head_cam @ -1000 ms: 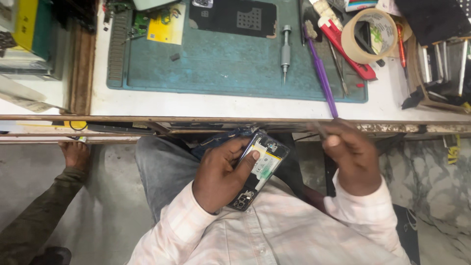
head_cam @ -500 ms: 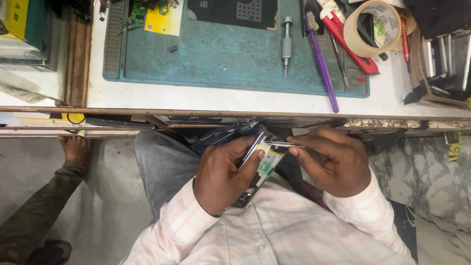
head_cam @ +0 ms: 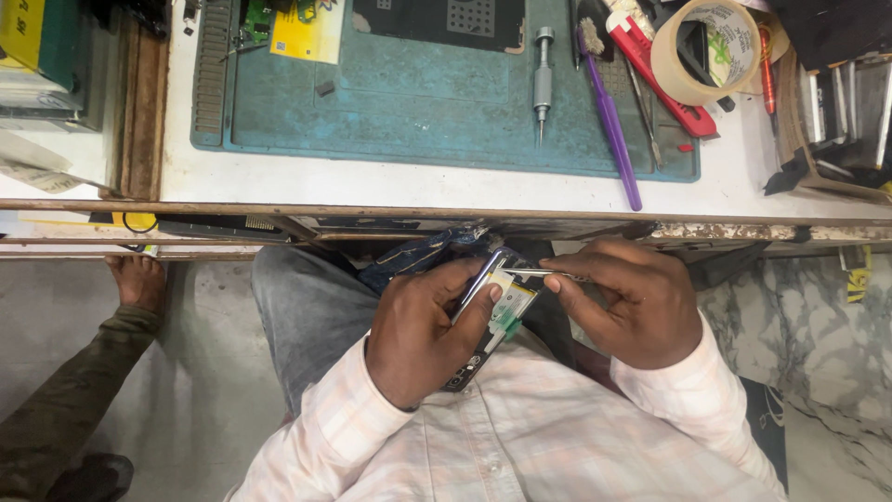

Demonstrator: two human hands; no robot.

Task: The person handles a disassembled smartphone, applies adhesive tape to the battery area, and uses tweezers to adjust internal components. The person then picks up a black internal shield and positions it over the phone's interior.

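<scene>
A white workbench [head_cam: 372,181] with a worn, chipped front edge runs across the top of the view. A teal mat [head_cam: 409,102] covers most of it. On the mat lie a steel screwdriver [head_cam: 542,79], a purple brush [head_cam: 609,116] (its bristles point away from the person), a dark perforated plate [head_cam: 446,20] at the far edge, a yellow card [head_cam: 307,33] beside a green circuit board [head_cam: 257,16], and a thin metal pick [head_cam: 644,116]. A red cutter [head_cam: 662,79] lies slantwise across the mat's right end, touching a tape roll [head_cam: 711,51]. A red pen [head_cam: 766,70] lies just right of the roll. At the far right stands a wooden rack [head_cam: 836,102] of tools.
</scene>
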